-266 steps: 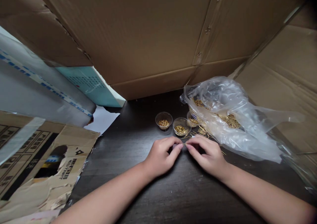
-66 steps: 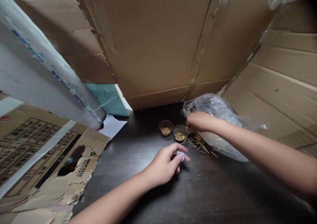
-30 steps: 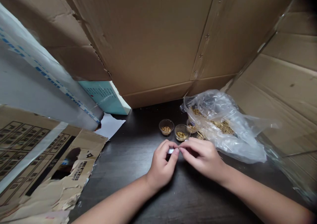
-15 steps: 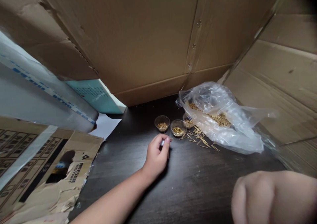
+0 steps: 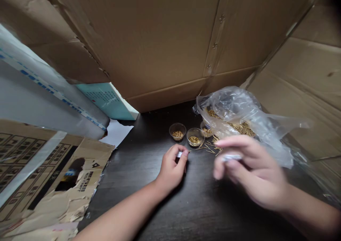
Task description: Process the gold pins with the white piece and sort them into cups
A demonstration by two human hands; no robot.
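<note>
Dark table, cups holding gold pins

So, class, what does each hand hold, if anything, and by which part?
The left hand pinches a small white piece between thumb and forefinger, only one end showing. The right hand is blurred; whether it holds anything cannot be told.

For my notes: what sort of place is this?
Likely a makeshift bench for small-parts handwork: cardboard walls around a dark table, clear cups of gold pins, a plastic bag.
</note>
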